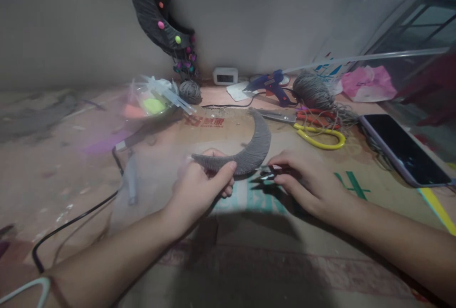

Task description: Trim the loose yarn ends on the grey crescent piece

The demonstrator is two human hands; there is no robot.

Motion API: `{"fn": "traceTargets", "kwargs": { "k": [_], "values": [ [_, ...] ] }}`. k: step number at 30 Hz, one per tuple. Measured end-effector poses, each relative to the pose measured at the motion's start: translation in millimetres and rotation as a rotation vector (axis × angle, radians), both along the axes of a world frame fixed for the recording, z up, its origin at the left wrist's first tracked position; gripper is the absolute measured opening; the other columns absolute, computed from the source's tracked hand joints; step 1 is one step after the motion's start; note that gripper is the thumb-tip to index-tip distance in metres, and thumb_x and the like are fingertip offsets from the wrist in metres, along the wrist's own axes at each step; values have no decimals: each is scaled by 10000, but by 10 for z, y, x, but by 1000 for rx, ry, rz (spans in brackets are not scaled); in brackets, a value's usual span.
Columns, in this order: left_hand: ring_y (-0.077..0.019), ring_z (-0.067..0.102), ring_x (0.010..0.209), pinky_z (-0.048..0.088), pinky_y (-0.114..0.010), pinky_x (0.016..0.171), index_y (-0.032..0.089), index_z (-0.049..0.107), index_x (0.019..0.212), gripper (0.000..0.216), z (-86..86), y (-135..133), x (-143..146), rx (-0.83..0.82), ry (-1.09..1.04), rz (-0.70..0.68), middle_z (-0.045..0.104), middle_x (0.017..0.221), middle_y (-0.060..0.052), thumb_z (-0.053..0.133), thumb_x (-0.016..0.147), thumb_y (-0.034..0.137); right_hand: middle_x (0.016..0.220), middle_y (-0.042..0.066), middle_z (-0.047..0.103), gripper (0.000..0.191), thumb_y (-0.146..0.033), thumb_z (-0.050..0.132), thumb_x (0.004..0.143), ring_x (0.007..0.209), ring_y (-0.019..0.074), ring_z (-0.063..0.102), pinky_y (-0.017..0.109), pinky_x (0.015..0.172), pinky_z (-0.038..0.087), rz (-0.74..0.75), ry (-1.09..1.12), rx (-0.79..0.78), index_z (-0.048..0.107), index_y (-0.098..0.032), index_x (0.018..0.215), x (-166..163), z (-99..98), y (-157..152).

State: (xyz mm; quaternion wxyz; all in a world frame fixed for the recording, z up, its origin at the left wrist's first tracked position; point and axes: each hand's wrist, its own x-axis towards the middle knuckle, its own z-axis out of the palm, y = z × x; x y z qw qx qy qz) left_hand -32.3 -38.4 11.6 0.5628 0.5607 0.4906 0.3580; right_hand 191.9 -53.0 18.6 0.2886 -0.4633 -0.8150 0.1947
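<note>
A crescent moon shape wound in grey yarn (pixel 259 144) stands tilted above the cardboard. My left hand (pixel 203 180) is closed on its lower left part, thumb in front and fingers behind. Close to the crescent's lower right edge, my right hand (pixel 302 177) pinches a pair of small dark snips (pixel 266 174). Blur hides their exact shape, and I cannot tell whether their tips touch the yarn.
Behind lie yellow-handled scissors (pixel 320 139), a blue glue gun (pixel 270 85), a grey yarn ball (pixel 311 90) and a white clock (pixel 225 76). A phone (pixel 402 146) lies right. A decorated dark crescent (pixel 149 14) hangs on the wall; a black cable (pixel 76 215) runs left.
</note>
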Motion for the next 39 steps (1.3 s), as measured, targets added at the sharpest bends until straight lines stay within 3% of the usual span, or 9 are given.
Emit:
{"fn": "traceTargets", "kwargs": {
  "k": [3, 6, 12, 31, 39],
  "values": [
    [-123, 578, 510, 450, -220, 504, 189, 522, 769, 189, -33, -21, 1, 29, 38, -27, 611, 566, 27, 596, 850, 343, 924, 59, 648, 270, -265, 466, 945, 789, 167, 603, 281, 696, 469, 46, -41, 209, 530, -176, 1191, -21, -2, -26],
    [-110, 573, 521, 448, -210, 515, 194, 519, 761, 174, -37, -49, 5, 38, 41, -66, 620, 577, 33, 588, 862, 317, 935, 64, 640, 260, -268, 465, 955, 800, 169, 591, 277, 698, 463, 113, -98, 298, 536, -173, 1186, -68, -30, -2],
    [-83, 558, 509, 447, -183, 506, 184, 521, 809, 118, 36, -85, 35, -31, -53, -110, 626, 591, 46, 580, 868, 268, 947, 73, 647, 261, -251, 475, 955, 817, 168, 596, 276, 704, 462, 103, -103, 301, 562, -155, 1182, -45, -98, 58],
    [-104, 579, 541, 444, -198, 515, 190, 545, 786, 137, 46, -84, 4, 30, 50, -144, 643, 606, 32, 573, 875, 290, 938, 74, 674, 256, -261, 431, 969, 831, 172, 624, 271, 685, 461, 93, -130, 273, 582, -182, 1160, -31, -79, 20],
    [-97, 586, 524, 463, -191, 506, 187, 540, 779, 127, 58, -105, 21, -38, -18, -157, 643, 597, 33, 586, 855, 277, 919, 66, 677, 248, -260, 448, 966, 807, 162, 620, 260, 665, 444, 134, -115, 306, 581, -169, 1154, -29, -80, 32]
  ]
}}
